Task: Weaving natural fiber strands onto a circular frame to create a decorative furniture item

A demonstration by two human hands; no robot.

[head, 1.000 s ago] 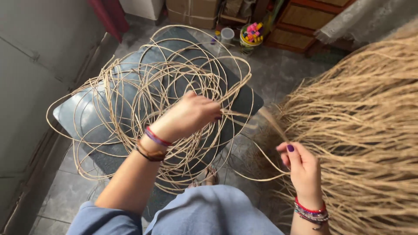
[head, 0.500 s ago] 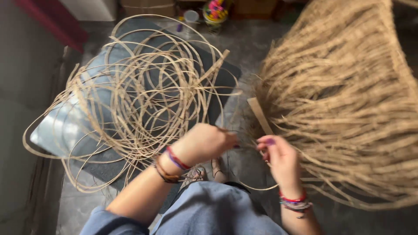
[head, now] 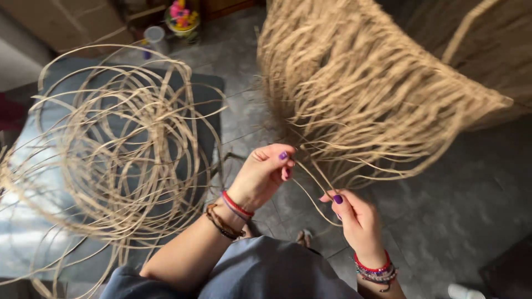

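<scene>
My left hand [head: 265, 174] pinches a thin tan cane strand [head: 313, 185] between thumb and fingertips, just under the fringe of a large woven piece [head: 360, 88] whose loose strand ends hang down. A little lower and to the right, my right hand [head: 357, 218] grips the same strand, which bends between both hands. A big loose coil of flat cane strips [head: 116, 149] lies to the left on a dark grey seat [head: 208, 111]. Bracelets circle both wrists.
Grey stone floor tiles [head: 454, 199] lie under everything. At the back stand a small colourful toy-like object [head: 183, 11], a pale cup [head: 154, 34] and cardboard boxes [head: 61, 22]. My blue-clad knee [head: 266, 274] fills the lower centre.
My left hand has come off the cane coil and moved right to the woven piece's fringe. The view has swung right, so the coil sits further left and the woven piece fills the top.
</scene>
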